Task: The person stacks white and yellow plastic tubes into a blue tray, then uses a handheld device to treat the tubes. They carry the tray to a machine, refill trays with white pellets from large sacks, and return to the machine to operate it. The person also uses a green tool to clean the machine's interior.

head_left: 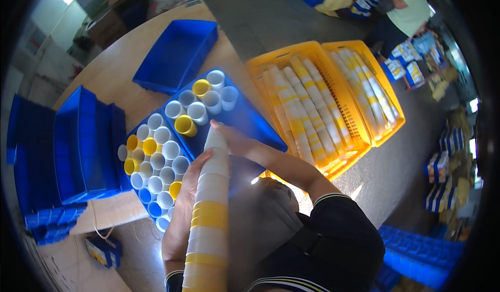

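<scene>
A long stack of nested white and yellow plastic cups (211,188) runs from the lower edge up to the blue tray (250,117) in front of me. My left hand (188,188) is closed around the stack from its left side. At the stack's far end, the fingers of my right hand (235,142) close on the white end cup (215,140). Several cups stand in the far part of that tray, among them a yellow cup (185,126) and a white cup (197,113). Left of it, a second blue tray (183,150) is filled with white and yellow cups.
An empty blue bin (177,52) lies on the wooden table (117,58). Stacked blue bins (78,141) rise at the left. On the right, two yellow crates (359,136) hold long cup stacks. Farther off, a person (409,13) stands near more filled blue trays.
</scene>
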Demonstrator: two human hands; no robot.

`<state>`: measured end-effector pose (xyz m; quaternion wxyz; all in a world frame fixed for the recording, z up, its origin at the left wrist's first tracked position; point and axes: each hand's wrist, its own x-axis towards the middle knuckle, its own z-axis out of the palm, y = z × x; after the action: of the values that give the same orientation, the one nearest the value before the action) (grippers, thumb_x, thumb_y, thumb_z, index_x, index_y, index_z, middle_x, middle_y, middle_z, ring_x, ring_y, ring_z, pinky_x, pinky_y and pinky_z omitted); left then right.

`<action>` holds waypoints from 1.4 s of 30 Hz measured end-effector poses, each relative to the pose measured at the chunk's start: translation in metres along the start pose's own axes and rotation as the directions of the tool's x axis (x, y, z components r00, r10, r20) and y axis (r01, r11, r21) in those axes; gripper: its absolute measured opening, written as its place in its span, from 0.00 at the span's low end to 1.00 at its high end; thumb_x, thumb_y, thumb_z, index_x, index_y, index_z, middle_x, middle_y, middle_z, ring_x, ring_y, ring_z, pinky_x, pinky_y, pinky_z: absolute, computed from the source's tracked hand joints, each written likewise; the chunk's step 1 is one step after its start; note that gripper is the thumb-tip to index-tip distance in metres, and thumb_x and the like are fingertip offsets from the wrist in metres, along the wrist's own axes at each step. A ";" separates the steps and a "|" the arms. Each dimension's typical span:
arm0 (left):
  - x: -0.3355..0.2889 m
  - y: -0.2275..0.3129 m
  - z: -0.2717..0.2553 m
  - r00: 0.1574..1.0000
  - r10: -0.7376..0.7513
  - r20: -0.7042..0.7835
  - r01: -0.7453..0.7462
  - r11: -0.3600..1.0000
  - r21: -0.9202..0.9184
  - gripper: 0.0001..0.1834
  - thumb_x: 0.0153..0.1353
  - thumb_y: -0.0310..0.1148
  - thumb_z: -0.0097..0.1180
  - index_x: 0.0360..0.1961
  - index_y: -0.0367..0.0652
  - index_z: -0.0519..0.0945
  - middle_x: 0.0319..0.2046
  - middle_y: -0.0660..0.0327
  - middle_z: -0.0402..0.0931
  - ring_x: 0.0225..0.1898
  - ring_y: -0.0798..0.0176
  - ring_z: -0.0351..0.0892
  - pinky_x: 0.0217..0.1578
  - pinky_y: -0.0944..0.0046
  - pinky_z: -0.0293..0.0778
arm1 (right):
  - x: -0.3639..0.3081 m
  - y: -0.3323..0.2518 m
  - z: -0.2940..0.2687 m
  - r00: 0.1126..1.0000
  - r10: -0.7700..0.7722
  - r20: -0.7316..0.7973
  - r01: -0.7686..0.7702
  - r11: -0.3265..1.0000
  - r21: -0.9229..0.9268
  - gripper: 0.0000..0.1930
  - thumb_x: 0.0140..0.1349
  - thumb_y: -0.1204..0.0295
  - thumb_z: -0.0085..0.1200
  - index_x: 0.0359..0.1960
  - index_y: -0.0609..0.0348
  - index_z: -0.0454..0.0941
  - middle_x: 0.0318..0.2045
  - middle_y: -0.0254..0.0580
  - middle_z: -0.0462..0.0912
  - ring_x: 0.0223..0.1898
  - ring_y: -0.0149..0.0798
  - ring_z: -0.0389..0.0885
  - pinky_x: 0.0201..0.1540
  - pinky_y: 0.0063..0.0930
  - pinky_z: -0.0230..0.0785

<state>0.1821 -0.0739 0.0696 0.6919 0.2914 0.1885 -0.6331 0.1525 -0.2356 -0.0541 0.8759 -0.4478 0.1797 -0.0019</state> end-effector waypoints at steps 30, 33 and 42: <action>-0.018 -0.004 -0.023 0.952 0.099 -0.289 -0.057 0.987 0.148 0.30 0.64 0.51 0.54 0.54 0.33 0.69 0.34 0.49 0.79 0.31 0.57 0.83 0.30 0.61 0.83 | 0.002 0.018 0.025 0.902 0.407 0.147 -0.432 0.825 0.365 0.22 0.72 0.55 0.44 0.59 0.57 0.67 0.54 0.45 0.74 0.57 0.42 0.71 0.62 0.38 0.62; -0.027 -0.010 -0.012 0.971 0.139 -0.192 -0.153 0.986 -0.061 0.25 0.67 0.50 0.50 0.52 0.38 0.70 0.32 0.55 0.78 0.29 0.64 0.80 0.28 0.65 0.80 | 0.009 0.007 0.016 0.812 0.577 -0.085 -0.455 0.718 0.527 0.47 0.63 0.38 0.46 0.70 0.63 0.49 0.69 0.53 0.57 0.71 0.49 0.54 0.71 0.45 0.46; -0.033 -0.025 -0.022 0.968 0.057 -0.245 -0.072 0.996 -0.051 0.26 0.67 0.53 0.49 0.51 0.39 0.69 0.30 0.56 0.76 0.27 0.62 0.79 0.28 0.64 0.79 | -0.042 0.024 0.022 0.931 0.251 0.266 -0.233 0.968 -0.097 0.22 0.67 0.55 0.51 0.53 0.59 0.66 0.46 0.47 0.74 0.51 0.44 0.74 0.57 0.41 0.67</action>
<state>0.1554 -0.0353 0.0698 0.6921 0.3522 0.2811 -0.5638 0.1164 -0.1970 -0.0476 0.8712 -0.4456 0.1095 0.1744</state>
